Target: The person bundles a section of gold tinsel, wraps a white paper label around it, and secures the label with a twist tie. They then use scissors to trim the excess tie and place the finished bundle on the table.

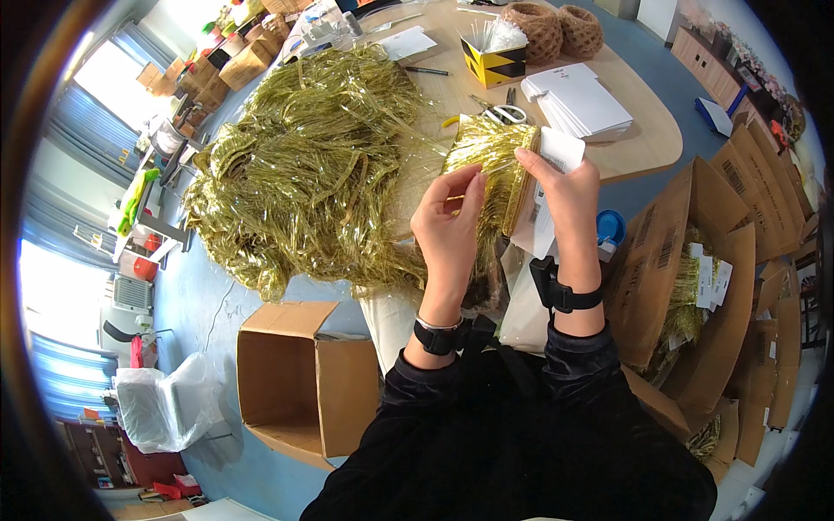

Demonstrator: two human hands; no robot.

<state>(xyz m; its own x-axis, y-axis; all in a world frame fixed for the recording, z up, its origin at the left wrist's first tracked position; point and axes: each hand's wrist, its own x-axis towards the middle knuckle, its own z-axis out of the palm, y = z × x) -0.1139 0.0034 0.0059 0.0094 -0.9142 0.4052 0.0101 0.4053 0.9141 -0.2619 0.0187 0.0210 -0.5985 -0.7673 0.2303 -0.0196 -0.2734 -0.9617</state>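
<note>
My right hand [565,185] grips a folded gold tinsel fringe curtain [492,146] by its banded edge, with the thumb on top. A white header card [559,148] with a printed code lies against that band under the same hand. My left hand [451,218] is over the fringe, thumb and forefinger pinched on a thin pale strand [500,168] that runs towards the band. Its exact kind is too small to tell. Left of my hands, a large heap of gold tinsel fringe [319,169] covers much of the table [642,140].
Beyond the fringe lie white-handled scissors [507,114], a stack of white cards [580,101], a yellow-black box of white plastic strips [495,62] and twine balls [531,29]. An open carton [280,384] stands at left; a carton with carded tinsel [658,260] stands at right.
</note>
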